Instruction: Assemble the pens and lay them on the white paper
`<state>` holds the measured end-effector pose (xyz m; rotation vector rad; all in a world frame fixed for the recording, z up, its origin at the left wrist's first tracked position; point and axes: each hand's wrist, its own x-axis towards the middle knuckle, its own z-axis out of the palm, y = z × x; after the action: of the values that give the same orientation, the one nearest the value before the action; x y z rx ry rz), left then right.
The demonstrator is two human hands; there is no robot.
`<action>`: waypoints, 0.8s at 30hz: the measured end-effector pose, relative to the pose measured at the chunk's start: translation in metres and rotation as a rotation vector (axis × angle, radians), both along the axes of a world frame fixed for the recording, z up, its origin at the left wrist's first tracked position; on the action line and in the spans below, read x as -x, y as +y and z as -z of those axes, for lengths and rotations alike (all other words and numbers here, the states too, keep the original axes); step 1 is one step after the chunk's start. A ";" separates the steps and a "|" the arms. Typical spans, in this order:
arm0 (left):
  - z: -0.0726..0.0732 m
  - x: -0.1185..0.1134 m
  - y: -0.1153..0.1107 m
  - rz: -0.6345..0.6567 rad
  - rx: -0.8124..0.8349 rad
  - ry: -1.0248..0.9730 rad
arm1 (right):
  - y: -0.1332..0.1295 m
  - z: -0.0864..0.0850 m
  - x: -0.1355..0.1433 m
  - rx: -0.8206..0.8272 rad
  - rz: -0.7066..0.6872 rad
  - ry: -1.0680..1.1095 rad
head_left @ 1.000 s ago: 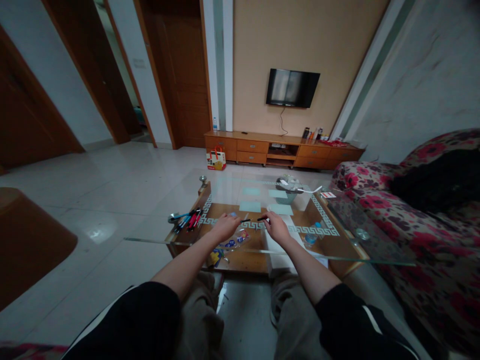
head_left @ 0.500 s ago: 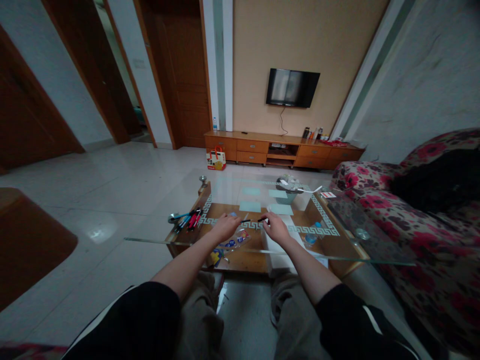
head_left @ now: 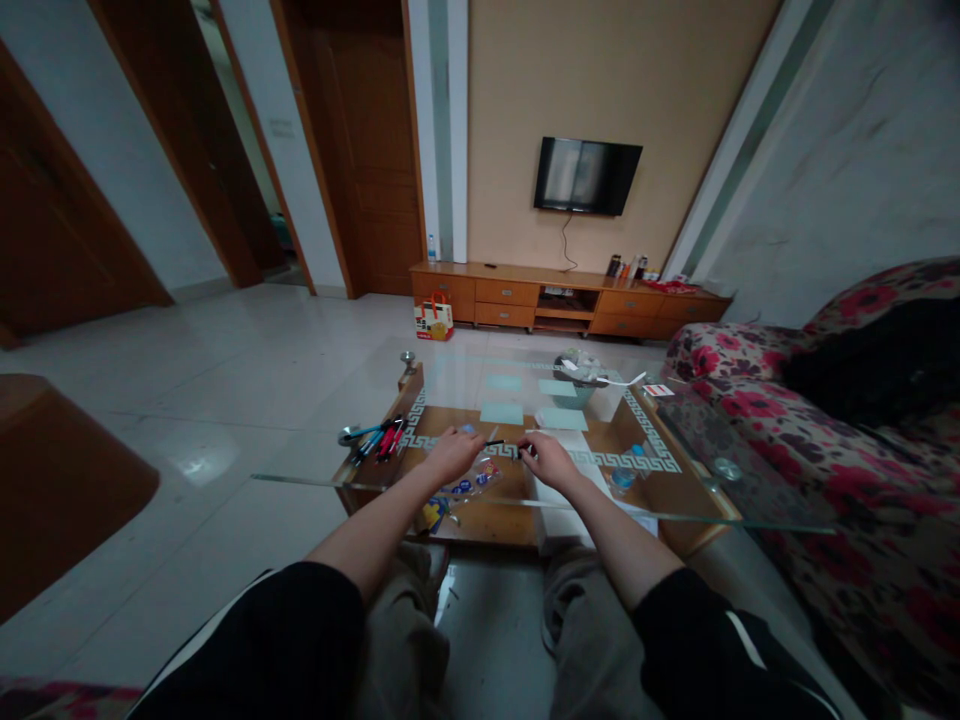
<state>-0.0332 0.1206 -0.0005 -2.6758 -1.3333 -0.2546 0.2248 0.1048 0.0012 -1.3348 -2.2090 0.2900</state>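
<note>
Between left fingers (head_left: pixel 475 437); black pen (head_left: pixel 496 443), jutting rightward.

Glass-top bench (head_left: pixel 502 412), wht key-pattern border. On it: blk/blue/red pens (head_left: pixel 380 440) bunched L side; clr plastic pkt (head_left: pixel 471 484) w/ blue spots nr front edge; wht/red card (head_left: pixel 658 390) far R.

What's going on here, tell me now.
A person sits at a glass table, both hands held over it. The left hand holds a slim dark piece; the right hand pinches a small dark piece, with a gap between the two. A bunch of pens lies left of the hands, and a clear packet with blue print is near the left hand.
</note>
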 end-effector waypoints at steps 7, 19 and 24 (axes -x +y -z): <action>0.002 0.000 0.001 0.005 -0.009 -0.008 | 0.000 0.003 0.001 0.041 0.005 -0.011; 0.001 0.000 0.000 0.015 -0.007 0.002 | -0.003 0.001 0.003 0.099 0.030 -0.056; -0.001 -0.001 -0.001 -0.003 0.017 0.015 | -0.005 0.000 0.003 0.093 0.031 -0.077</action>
<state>-0.0320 0.1200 0.0004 -2.6838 -1.3418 -0.2231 0.2221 0.0994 0.0007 -1.4507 -2.2600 0.3392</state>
